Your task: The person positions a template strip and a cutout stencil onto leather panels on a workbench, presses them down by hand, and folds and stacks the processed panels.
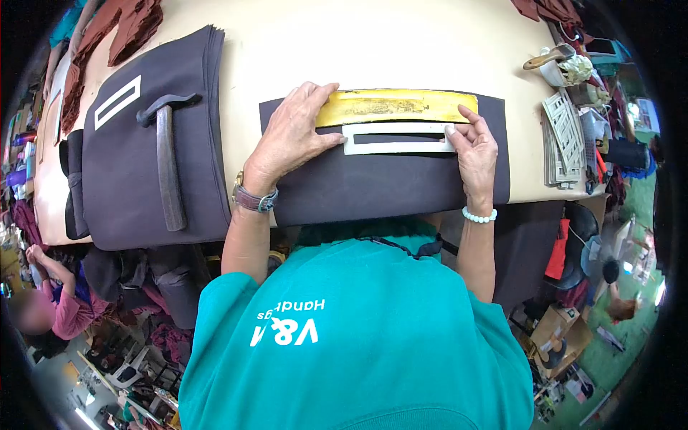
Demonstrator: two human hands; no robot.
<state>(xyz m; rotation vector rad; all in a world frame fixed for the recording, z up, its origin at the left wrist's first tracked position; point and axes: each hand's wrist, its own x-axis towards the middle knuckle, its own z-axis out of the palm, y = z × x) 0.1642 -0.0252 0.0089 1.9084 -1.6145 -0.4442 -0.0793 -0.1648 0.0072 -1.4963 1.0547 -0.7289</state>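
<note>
1. Directly below the camera, a teal shirt with upside-down white lettering fills the bottom centre.
2. The left hand, a watch on its wrist, has fingers at the left end of a yellow strip and its thumb at the left end of a white frame.
3. The right hand, wearing a bead bracelet, touches both things at their right ends, thumb on the frame. Fingers are bent on both hands; whether they grip or only press cannot be told.
4. The slotted frame lies flat on a dark sheet, the strip just beyond it near the sheet's far edge.
5. To the left, a hammer and a second frame rest on a stack of dark sheets.
6. To the right, on the pale table, a pile of frames lies near a brush and bowl.
7. At far left, well apart, is a co-worker in pink.
</note>
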